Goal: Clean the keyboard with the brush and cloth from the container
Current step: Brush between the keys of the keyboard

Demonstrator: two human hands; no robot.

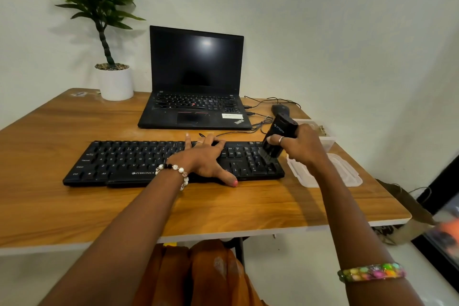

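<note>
At the centre of the wooden surface (74,196) lies a black Zebronics keyboard (119,161), set lengthwise across the near half, its front edge parallel to the surface's near edge. A black brush (278,139) stands tilted over the keyboard's right end, bristles down on the keys of the numeric pad, body leaning up and away to the right. The right hand (300,146) grips the brush body, fingers curled round it, a ring visible on one finger. The left hand (206,156) rests flat on the keyboard's right-centre section, fingers extended over the keys toward the far edge, thumb reaching over the front edge; it holds nothing. A beaded bracelet (173,171) sits on the left wrist, a multicoloured bracelet (371,272) on the right forearm.

Just right of the keyboard lies a clear plastic lid (347,174), partly hidden behind the right arm. Behind it, near the surface's right edge, stands a clear plastic container (325,140); its contents cannot be made out.

Beyond the keyboard an open black ThinkPad laptop (196,77) stands, screen dark. A black mouse (279,108) and tangled cables (260,123) lie to its right. A potted plant (114,82) in a white pot occupies the far left corner.
</note>
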